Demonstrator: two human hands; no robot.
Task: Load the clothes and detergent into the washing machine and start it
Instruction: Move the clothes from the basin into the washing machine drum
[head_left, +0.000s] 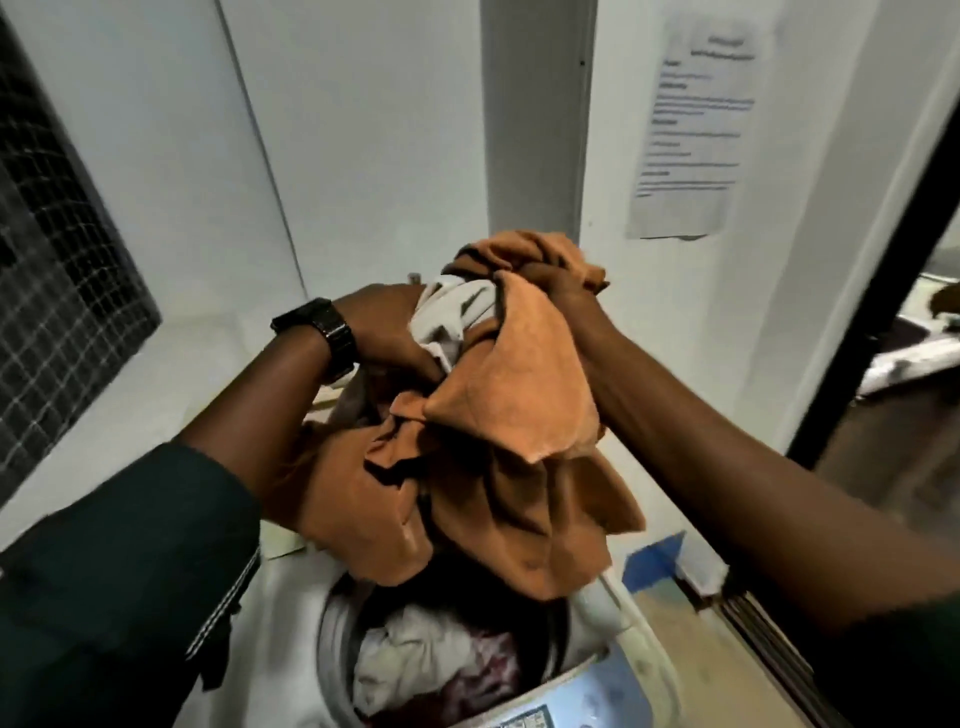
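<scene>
Crumpled orange-brown cloth (498, 395) bunched with a white garment (457, 312), its top gripped in the right hand (556, 286) and the white garment clutched by the left hand (387, 327), hangs in loose folds below both grips, over the open washing machine (592, 696) holding pale and dark-red laundry (415, 660).

Plain rust-orange cloth (509, 395) up top, with a pale grey-white garment (452, 312) bundled against it. Black watch (317, 332), and a dark green sleeve (130, 545) with thin white-striped trim. In the white washing machine (296, 623) there are cream and maroon clothes (405, 660), and its panel (597, 696) is pale blue. White notice (696, 130) with black text lines, dark gridded window mesh (52, 260).
</scene>
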